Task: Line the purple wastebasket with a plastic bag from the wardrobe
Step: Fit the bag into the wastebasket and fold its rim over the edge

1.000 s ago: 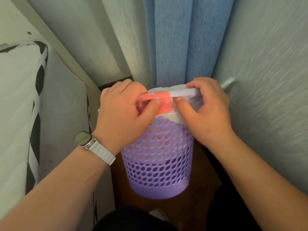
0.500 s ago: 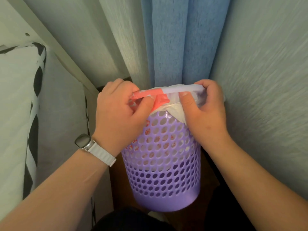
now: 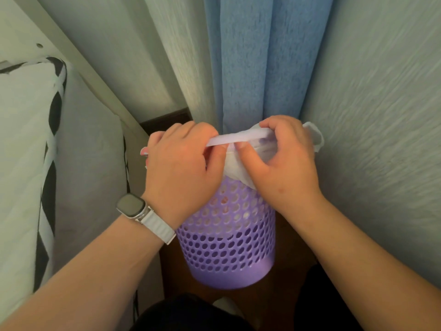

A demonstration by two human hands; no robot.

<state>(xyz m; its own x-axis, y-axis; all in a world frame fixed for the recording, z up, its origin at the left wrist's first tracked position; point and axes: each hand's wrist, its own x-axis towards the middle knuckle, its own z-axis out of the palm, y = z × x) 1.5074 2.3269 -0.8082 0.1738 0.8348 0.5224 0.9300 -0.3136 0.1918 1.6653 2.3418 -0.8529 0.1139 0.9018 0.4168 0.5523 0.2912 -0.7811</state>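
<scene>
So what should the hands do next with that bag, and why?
Probably fold the upstanding flap down too. The left hand and right hand grip the thin white plastic bag at the top of the purple perforated plastic wastebasket. Its edge hangs down the near side, but a flap sticks up beside the right hand.

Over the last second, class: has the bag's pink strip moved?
Yes. The pink strip went left, from below the blue curtain to beyond the left hand.
</scene>
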